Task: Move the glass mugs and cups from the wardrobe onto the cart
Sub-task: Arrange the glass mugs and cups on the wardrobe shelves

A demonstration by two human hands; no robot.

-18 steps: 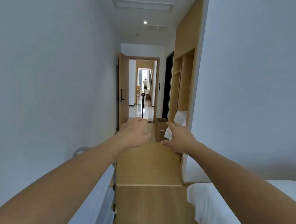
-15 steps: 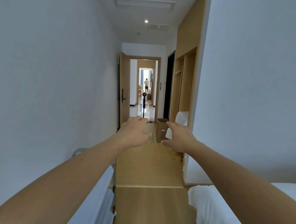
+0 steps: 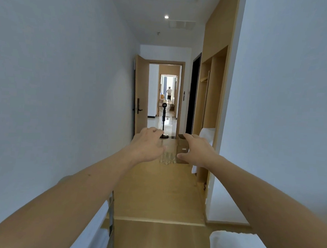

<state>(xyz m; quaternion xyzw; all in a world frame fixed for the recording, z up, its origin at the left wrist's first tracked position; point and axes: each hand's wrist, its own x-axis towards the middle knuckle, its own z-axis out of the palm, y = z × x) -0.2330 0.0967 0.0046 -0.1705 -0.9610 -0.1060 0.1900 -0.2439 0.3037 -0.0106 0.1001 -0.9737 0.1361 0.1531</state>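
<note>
Camera has tipped down, so glasses [image 3: 167,157] on the floor beside a cardboard box [image 3: 182,149] now show between the left hand [image 3: 148,145] and right hand [image 3: 196,151], both apart, loosely curled, empty, likely reaching ahead to approach.

left hand [image 3: 148,145], right hand [image 3: 197,151], outstretched, empty, hallway

Both bare arms stretch straight forward, converging toward the cardboard box [image 3: 182,149] far down the hallway. The left hand [image 3: 147,144] hangs palm-down to the left of the box, fingers loosely curled, holding nothing. The right hand [image 3: 196,150] overlaps the box, fingers relaxed and forward, thumb spread below, also unladen.
</note>
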